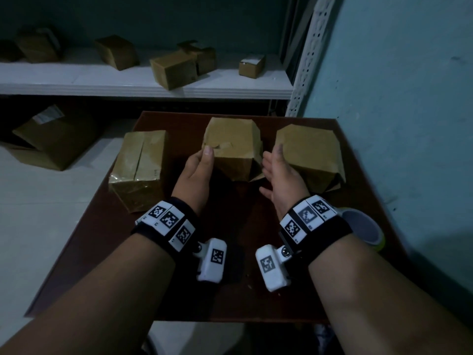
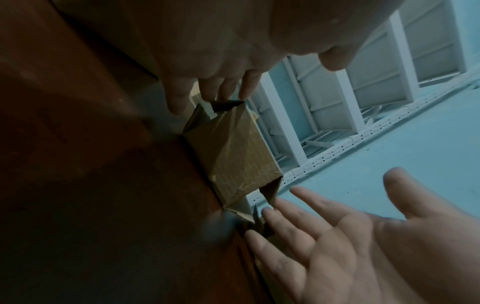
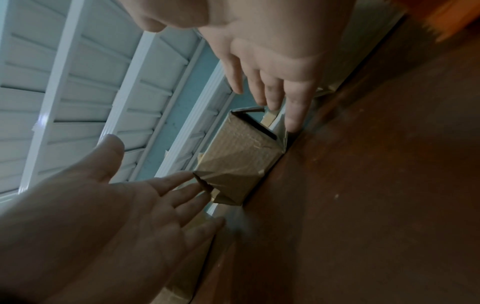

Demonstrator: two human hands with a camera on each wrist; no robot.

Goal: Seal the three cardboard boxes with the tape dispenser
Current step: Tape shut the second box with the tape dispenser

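Dimly lit, head view: three cardboard boxes sit in a row on the dark red-brown table (image 1: 122,252). Taking the middle box (image 1: 231,147) as landmark: the left box (image 1: 139,170) lies to its left, top seam gaping; the right box (image 1: 307,155) is to its right, flaps at its lower corners sticking out. L hand (image 1: 195,172) is at the middle box's left side, thumb up on the top edge; its other fingers are hidden behind the box, so whether they curl round it can't be told. R hand (image 1: 280,178) is beside the box's right side, palm facing in, fingers straight, holding nothing. A tape roll (image 1: 363,226) lies nearer the person than the right box, mostly covered by the R wrist band; whether it has a dispenser body can't be made out. Beyond the table, a white shelf (image 1: 143,83) carries more small boxes, dim & blurred.

Left wrist view: middle box (image 2: 233,152) betw. both hands; L hand (image 2: 221,61) fingers straight, tips at the box's corner flap; R hand (image 2: 337,236) spread, fingertips by the opposite corner flap. Contact is hard to judge.

Right wrist view: same box (image 3: 241,162), R hand (image 3: 272,57) w/ straight fingers near one end, L hand (image 3: 103,216) flat & relaxed at the other. Edges are blurry.
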